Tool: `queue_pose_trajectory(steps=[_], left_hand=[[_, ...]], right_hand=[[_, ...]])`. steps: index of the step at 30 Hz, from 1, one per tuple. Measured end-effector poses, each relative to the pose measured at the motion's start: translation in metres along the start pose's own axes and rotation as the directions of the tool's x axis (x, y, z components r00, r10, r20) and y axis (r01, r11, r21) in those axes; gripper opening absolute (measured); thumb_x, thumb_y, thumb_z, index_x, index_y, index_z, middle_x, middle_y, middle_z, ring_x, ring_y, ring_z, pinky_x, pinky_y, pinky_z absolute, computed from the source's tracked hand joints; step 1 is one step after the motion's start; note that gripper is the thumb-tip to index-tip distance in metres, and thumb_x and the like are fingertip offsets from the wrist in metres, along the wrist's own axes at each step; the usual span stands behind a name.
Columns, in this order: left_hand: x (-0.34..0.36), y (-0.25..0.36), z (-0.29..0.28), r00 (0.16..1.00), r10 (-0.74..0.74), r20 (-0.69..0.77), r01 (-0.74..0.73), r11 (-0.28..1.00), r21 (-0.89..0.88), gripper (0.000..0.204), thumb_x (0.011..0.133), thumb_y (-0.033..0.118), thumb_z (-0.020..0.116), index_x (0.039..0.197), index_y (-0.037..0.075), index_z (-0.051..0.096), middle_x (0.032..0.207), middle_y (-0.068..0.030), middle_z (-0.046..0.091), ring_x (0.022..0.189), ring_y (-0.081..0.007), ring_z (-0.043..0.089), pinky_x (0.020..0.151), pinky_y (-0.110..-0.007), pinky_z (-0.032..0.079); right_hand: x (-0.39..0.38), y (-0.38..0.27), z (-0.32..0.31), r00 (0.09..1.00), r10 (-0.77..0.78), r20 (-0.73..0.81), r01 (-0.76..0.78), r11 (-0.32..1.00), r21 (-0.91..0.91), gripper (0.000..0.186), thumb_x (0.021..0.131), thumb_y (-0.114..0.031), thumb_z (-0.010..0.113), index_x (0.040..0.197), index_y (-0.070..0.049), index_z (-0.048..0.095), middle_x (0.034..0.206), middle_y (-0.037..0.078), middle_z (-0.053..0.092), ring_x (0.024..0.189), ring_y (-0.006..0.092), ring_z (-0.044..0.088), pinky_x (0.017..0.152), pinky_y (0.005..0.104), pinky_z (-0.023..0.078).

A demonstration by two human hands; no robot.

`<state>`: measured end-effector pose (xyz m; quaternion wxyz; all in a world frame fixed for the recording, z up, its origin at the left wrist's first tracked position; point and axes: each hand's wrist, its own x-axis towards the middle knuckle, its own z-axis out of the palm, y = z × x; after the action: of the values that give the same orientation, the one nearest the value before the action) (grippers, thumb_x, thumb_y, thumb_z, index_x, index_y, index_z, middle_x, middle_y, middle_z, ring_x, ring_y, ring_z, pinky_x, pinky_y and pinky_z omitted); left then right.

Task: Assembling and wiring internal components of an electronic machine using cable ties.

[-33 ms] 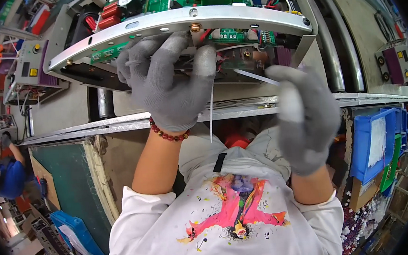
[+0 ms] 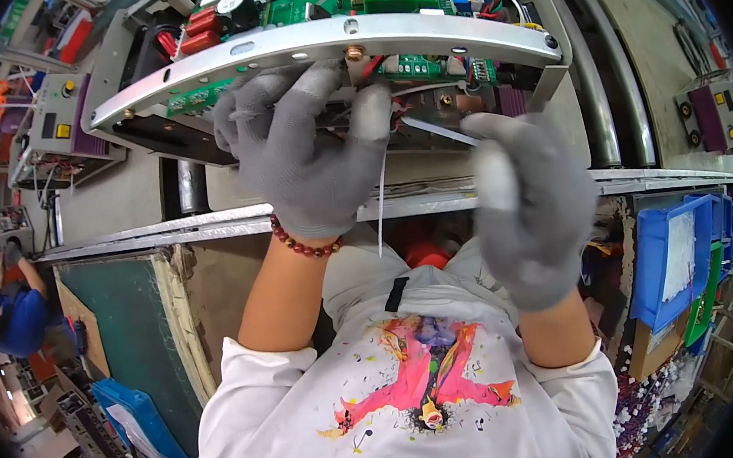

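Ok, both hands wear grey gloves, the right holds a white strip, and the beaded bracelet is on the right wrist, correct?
No: the head view shows the beaded bracelet on the left wrist. The left hand and right hand do wear grey gloves, the right holding a white strip.

rollers (image 2: 601, 95) and circuit boards (image 2: 280, 12) mark a workshop.

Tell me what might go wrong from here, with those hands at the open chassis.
The gloved left hand, reaching under the rail, might snag on metal.
The white strip held by the right hand could catch the wiring.
The hanging strip below the left hand might get bumped.
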<state>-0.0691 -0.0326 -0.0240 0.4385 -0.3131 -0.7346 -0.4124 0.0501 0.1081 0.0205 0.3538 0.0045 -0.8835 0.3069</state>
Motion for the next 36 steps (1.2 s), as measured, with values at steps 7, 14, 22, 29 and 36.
queue_pose_trajectory(steps=[7,14,22,29,36], left_hand=[[0.000,0.001,-0.003,0.998,0.039,0.048,-0.041,0.998,0.055,0.038,0.067,0.009,0.080,0.100,0.003,0.064,0.100,-0.0084,0.059,0.095,-0.0228,0.053,0.086,-0.035,0.044],[-0.006,-0.011,0.007,0.998,-0.014,-0.064,0.007,0.995,-0.104,0.049,0.068,0.010,0.081,0.108,0.003,0.054,0.101,-0.0084,0.059,0.099,-0.0206,0.054,0.088,-0.034,0.045],[0.046,0.020,-0.062,0.861,-0.003,0.508,-0.098,0.980,0.172,0.062,0.057,0.017,0.080,0.115,0.010,0.059,0.098,-0.0080,0.058,0.094,-0.0288,0.052,0.083,-0.040,0.041],[0.134,0.004,-0.087,0.542,0.220,0.811,-0.436,0.899,0.048,0.060,0.059,-0.004,0.066,0.118,0.007,0.059,0.105,-0.0126,0.061,0.100,-0.0311,0.056,0.085,-0.040,0.046],[0.125,-0.035,-0.067,0.538,0.362,0.762,-0.363,0.915,-0.178,0.055,0.059,-0.011,0.063,0.111,0.006,0.065,0.096,-0.0130,0.061,0.083,-0.0298,0.062,0.070,-0.036,0.052]], right_hand=[[0.002,0.011,0.034,0.970,-0.092,-0.226,0.060,0.988,-0.144,0.016,0.079,-0.004,0.066,0.093,-0.006,0.060,0.077,0.010,0.058,0.065,0.0287,0.059,0.057,0.0384,0.048],[0.024,-0.015,0.043,0.988,-0.082,-0.130,0.070,0.993,-0.096,0.008,0.081,-0.005,0.069,0.087,-0.005,0.064,0.078,0.011,0.064,0.063,0.0261,0.063,0.056,0.0336,0.050],[0.034,-0.024,0.045,0.995,-0.048,-0.084,0.035,0.987,-0.156,0.011,0.078,-0.006,0.070,0.086,-0.007,0.063,0.073,0.009,0.062,0.057,0.0261,0.061,0.051,0.0354,0.048],[0.034,-0.029,0.059,0.992,-0.120,-0.040,0.114,0.986,-0.121,0.020,0.072,-0.016,0.064,0.090,-0.010,0.058,0.073,0.006,0.055,0.055,0.0208,0.058,0.049,0.0323,0.046],[0.036,-0.033,0.076,0.981,-0.173,-0.093,0.161,0.980,-0.120,0.022,0.072,-0.014,0.064,0.092,-0.008,0.059,0.074,0.006,0.054,0.057,0.0218,0.058,0.050,0.0336,0.047]])
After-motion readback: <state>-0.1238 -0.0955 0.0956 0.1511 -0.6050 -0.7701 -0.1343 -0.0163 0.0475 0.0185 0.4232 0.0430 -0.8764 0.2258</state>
